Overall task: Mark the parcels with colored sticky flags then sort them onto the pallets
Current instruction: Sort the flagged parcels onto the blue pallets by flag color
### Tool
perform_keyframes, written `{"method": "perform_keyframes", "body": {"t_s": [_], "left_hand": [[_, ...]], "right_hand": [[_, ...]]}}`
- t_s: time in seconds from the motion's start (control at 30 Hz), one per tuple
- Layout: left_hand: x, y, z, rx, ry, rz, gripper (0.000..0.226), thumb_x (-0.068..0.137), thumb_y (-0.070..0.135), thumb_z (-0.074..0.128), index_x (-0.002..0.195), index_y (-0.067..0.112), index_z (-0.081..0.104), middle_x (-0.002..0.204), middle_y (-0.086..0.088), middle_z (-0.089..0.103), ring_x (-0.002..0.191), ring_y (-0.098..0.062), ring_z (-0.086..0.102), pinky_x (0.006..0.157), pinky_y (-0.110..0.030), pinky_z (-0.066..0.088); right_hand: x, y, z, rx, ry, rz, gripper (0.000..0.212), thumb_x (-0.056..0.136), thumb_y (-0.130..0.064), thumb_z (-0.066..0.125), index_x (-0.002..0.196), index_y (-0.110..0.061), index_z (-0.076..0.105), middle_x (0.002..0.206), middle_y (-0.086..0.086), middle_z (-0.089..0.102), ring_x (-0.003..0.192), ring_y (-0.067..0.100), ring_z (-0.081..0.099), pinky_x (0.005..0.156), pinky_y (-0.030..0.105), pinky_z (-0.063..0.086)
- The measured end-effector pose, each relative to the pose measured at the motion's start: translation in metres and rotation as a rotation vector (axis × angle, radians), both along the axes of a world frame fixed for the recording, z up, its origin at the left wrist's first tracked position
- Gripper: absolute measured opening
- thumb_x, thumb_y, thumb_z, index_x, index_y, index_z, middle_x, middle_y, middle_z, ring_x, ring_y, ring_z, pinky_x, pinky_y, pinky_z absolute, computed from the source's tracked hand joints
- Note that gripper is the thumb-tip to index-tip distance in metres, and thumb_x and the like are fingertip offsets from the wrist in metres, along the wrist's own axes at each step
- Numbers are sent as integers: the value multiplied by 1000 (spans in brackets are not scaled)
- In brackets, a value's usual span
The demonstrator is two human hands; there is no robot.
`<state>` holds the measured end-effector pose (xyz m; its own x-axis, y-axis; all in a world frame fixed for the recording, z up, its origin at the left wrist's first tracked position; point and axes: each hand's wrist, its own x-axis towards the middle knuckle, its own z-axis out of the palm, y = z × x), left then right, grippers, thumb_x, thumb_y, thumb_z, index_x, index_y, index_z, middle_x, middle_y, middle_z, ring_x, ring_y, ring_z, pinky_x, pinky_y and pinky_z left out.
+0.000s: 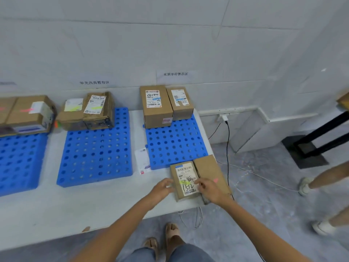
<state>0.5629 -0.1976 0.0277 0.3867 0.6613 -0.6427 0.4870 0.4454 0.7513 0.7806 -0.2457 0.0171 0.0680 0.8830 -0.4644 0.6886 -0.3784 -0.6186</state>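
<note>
A small brown parcel (184,179) with a white label marked 1512 and a yellow flag lies at the platform's near right corner. My left hand (163,188) touches its left edge with bent fingers. My right hand (209,188) rests on its right side, fingers curled over the edge. Beside it lies a flat brown parcel (209,169) with a pink flag (215,180). Three blue perforated pallets sit on the white platform: right (175,144), middle (96,154), left (17,159). Each carries flagged parcels at its far end.
A sheet of sticky flags (142,159) lies between the middle and right pallets. Cables (228,148) hang from a wall socket right of the platform. Another person's legs (324,178) stand on the floor at the right. A black table leg (324,133) is further back.
</note>
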Motion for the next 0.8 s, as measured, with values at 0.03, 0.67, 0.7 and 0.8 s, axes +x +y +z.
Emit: {"method": "perform_keyframes", "body": {"t_s": [0.03, 0.67, 0.7, 0.8], "left_hand": [[5, -2, 2, -18, 2, -39, 33, 92, 9, 52, 123, 21, 50, 130, -3, 46, 120, -16, 45, 93, -23, 35], [7, 4, 30, 137, 44, 408, 17, 94, 5, 50, 103, 12, 61, 118, -3, 52, 98, -14, 57, 65, -12, 52], [0, 5, 36, 161, 8, 443, 14, 93, 5, 51, 100, 12, 61, 114, -2, 54, 95, -13, 59, 64, -12, 52], [-23, 17, 56, 220, -65, 561, 14, 96, 10, 49, 99, 19, 60, 117, -4, 50, 94, -9, 59, 65, -13, 51]], "right_hand": [[0, -1, -3, -8, 1, 8, 23, 94, -6, 49, 114, -5, 60, 115, 17, 62, 101, 30, 59, 86, 29, 47], [-31, 28, 2, -71, 464, -135, 23, 91, 3, 52, 97, -16, 64, 120, 12, 58, 93, 16, 59, 71, 18, 50], [-36, 32, 7, -45, 487, -139, 23, 91, 1, 52, 98, -16, 66, 121, 10, 57, 97, 17, 58, 73, 19, 49], [-55, 54, 27, 2, 580, -119, 24, 93, -3, 49, 105, -16, 65, 120, 6, 50, 108, 20, 55, 77, 22, 50]]}}
